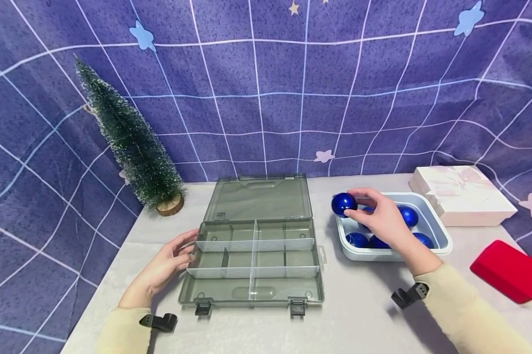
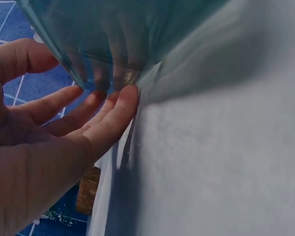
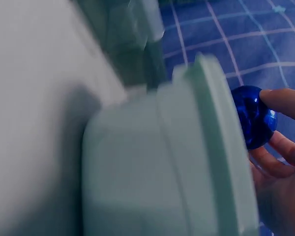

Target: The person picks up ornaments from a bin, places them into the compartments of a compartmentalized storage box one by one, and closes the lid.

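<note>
My right hand (image 1: 386,222) pinches a shiny dark blue ball ornament (image 1: 343,204) between thumb and fingers, above the left rim of a pale blue plastic basin (image 1: 443,236). Several more blue ball ornaments (image 1: 408,216) lie in that basin, partly hidden by the hand. In the right wrist view the held ball (image 3: 254,118) shows just beyond the basin's wall. My left hand (image 1: 168,263) touches the left side of a translucent grey divided storage box (image 1: 221,285), fingertips against its wall in the left wrist view. The box's lid (image 1: 261,201) lies folded back, and no items show in its compartments.
A small frosted Christmas tree (image 1: 131,142) on a wooden base stands at the back left. Behind the basin, to the right, sits a white gift box (image 1: 465,196) with a bow. A red box (image 1: 511,270) lies at the right. Patterned blue cloth (image 1: 275,113) hangs behind.
</note>
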{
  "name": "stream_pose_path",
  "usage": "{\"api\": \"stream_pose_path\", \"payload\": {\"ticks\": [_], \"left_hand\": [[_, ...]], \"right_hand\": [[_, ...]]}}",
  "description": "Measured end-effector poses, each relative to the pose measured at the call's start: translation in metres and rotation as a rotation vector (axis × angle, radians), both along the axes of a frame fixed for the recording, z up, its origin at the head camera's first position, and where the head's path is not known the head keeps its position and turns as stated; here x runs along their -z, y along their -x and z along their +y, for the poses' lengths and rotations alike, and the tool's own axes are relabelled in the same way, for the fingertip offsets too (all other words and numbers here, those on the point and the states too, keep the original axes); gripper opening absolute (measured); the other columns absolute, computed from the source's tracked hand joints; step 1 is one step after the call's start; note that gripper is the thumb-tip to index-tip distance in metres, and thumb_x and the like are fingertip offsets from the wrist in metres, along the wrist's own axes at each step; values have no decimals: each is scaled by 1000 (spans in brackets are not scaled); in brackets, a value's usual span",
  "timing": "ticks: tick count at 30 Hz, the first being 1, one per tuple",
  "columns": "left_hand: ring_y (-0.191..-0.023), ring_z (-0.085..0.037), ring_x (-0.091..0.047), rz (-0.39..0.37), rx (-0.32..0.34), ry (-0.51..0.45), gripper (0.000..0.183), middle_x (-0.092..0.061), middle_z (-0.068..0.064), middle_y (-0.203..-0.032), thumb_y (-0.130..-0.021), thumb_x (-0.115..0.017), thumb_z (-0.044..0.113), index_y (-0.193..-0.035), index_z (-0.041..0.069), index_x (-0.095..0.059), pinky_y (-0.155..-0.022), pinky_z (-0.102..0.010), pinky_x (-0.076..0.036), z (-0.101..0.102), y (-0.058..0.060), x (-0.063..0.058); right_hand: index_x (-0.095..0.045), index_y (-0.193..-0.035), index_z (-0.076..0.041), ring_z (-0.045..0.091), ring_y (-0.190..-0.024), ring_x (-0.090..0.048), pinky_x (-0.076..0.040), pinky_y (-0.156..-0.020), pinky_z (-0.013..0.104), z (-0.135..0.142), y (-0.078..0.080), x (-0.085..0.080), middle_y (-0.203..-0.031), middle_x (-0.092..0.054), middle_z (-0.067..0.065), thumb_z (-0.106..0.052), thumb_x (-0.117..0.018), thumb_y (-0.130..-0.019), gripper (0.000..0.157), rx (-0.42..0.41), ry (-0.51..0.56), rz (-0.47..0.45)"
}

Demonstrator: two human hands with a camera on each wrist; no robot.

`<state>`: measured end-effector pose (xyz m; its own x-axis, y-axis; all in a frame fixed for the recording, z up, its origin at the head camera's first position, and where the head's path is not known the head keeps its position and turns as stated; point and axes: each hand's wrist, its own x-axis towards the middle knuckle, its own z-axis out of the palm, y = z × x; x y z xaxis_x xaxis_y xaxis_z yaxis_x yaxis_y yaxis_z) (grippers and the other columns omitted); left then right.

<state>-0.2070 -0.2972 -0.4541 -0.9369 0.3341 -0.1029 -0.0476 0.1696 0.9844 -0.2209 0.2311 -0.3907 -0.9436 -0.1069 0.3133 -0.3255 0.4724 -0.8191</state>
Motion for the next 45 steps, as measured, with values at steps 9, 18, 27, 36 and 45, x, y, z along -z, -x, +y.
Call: {"api": "stream_pose_path", "payload": {"ticks": [9,18,27,36,45], "left_hand": [[-145,-48,-19,6,12,-10,73,-17,-27,-164,-93,-53,-7,-159,-6,-20,-94,-27,-48,0,0,1],[-146,-48,-19,1,11,10,72,-17,-25,-165,-95,-53,-6,-160,-4,-21,-95,-27,-47,0,0,0],[-145,-47,-23,2,16,-4,72,-20,-27,-163,-95,-52,-8,-160,-4,-21,-97,-30,-49,0,0,0],[-146,-47,-18,-4,19,-4,73,-16,-25,-165,-95,-53,-7,-160,-3,-20,-95,-26,-48,-1,-1,0],[-147,-48,-15,-12,20,17,73,-14,-22,-167,-96,-53,-5,-161,-1,-20,-96,-27,-46,-1,-1,1]], "right_hand": [[-61,-131,4,42,-110,-66,-56,-84,26,-53,6,-9,-128,-63,25,3,-79,-86,48,-165,187,-46],[-64,-126,4,31,-114,-64,-54,-92,33,-103,9,-11,-121,-68,19,4,-80,-84,45,-318,227,-29],[-64,-128,0,31,-117,-62,-53,-96,43,-154,15,-10,-125,-67,15,0,-81,-85,47,-449,153,-86],[-62,-131,0,29,-122,-60,-51,-98,43,-194,24,1,-128,-65,15,1,-77,-88,46,-537,54,-122],[-64,-132,-9,26,-110,-65,-54,-87,32,-209,33,15,-126,-68,13,-8,-78,-91,43,-479,-66,-126]]}}
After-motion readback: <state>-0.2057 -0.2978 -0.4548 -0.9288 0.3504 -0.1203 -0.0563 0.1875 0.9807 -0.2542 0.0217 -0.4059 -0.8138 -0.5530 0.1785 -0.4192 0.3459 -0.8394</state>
